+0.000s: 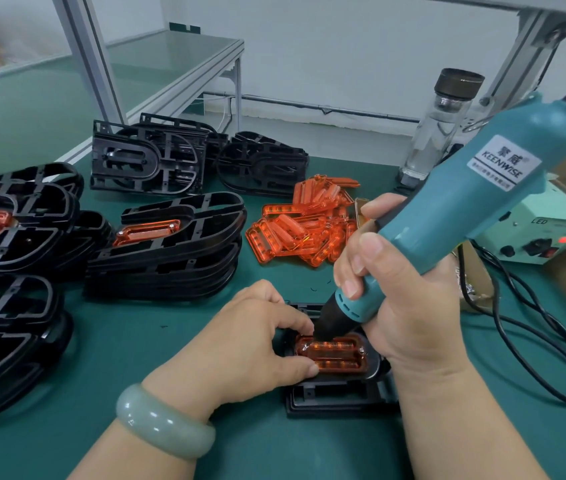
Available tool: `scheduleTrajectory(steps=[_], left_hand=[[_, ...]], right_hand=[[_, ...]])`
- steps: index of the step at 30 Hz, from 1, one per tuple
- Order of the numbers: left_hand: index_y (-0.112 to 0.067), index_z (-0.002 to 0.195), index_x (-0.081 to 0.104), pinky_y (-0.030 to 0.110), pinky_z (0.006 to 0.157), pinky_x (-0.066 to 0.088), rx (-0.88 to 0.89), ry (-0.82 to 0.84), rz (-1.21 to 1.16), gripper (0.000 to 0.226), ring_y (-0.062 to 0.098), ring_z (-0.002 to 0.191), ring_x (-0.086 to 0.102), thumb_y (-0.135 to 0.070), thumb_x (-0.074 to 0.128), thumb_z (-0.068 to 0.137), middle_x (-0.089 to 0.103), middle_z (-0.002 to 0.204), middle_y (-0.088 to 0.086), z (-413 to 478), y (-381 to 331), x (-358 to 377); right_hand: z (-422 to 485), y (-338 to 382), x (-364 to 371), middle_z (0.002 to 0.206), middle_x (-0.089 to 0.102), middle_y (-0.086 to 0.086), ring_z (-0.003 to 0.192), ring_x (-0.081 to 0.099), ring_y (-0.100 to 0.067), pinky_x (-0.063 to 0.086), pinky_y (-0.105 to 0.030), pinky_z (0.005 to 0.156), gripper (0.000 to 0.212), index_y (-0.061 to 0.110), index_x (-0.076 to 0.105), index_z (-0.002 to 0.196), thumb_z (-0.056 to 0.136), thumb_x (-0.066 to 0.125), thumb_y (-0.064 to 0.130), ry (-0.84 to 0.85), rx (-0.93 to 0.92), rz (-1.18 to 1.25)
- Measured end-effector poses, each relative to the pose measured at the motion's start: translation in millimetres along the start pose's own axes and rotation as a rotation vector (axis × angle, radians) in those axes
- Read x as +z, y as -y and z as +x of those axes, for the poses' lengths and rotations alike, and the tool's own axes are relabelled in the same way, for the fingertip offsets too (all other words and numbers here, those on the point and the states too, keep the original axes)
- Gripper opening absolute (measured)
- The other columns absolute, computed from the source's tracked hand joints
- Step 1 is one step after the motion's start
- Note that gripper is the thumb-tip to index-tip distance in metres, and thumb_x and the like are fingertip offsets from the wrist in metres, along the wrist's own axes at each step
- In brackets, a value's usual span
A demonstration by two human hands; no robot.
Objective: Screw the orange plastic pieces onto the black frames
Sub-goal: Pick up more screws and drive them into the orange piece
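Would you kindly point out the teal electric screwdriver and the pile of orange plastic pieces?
Teal electric screwdriver (454, 202): head view, mid body.
Pile of orange plastic pieces (305, 230): head view, pile's middle.

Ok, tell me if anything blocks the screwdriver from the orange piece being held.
Nothing visible does: the screwdriver tip is down at one end of the orange piece, with fingers of the left hand pinching it alongside.

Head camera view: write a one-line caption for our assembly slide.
Right hand holds a teal electric screwdriver on an orange piece that the left hand pinches against a black frame.
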State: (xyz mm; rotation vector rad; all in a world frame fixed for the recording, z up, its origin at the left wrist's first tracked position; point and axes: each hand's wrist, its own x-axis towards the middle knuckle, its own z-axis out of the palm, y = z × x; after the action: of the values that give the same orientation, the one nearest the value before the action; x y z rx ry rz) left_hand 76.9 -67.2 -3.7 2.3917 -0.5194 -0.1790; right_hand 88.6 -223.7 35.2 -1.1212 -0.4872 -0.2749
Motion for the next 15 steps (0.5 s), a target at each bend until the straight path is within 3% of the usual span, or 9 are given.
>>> scheduleTrajectory(steps=[8,15], left_hand=[[-0.040,0.101,0.068,0.015,0.078,0.034,0.001,-0.008,-0.013,0.038,0.001,0.091,0.041,-0.051,0.076,0.066,0.040,0.092,-0.013,-1.0,-1.6,-0.3],[-0.043,0.105,0.066,0.015,0.071,0.030,-0.027,-0.015,0.001,0.043,0.003,0.091,0.037,-0.056,0.075,0.065,0.036,0.090,-0.015,0.7,-2.3,4.0]], right_hand=[[3.3,-1.9,8.6,0.058,0.049,0.003,0.043,0.045,-0.014,0.041,-0.022,0.052,0.019,0.024,0.063,0.098,0.081,0.060,0.015,0.159,0.011,-0.042],[-1.3,-2.5,-0.7,0.060,0.048,0.003,0.042,0.043,-0.012,0.038,-0.023,0.051,0.022,0.014,0.055,0.098,0.076,0.059,0.016,-0.018,0.034,0.077]])
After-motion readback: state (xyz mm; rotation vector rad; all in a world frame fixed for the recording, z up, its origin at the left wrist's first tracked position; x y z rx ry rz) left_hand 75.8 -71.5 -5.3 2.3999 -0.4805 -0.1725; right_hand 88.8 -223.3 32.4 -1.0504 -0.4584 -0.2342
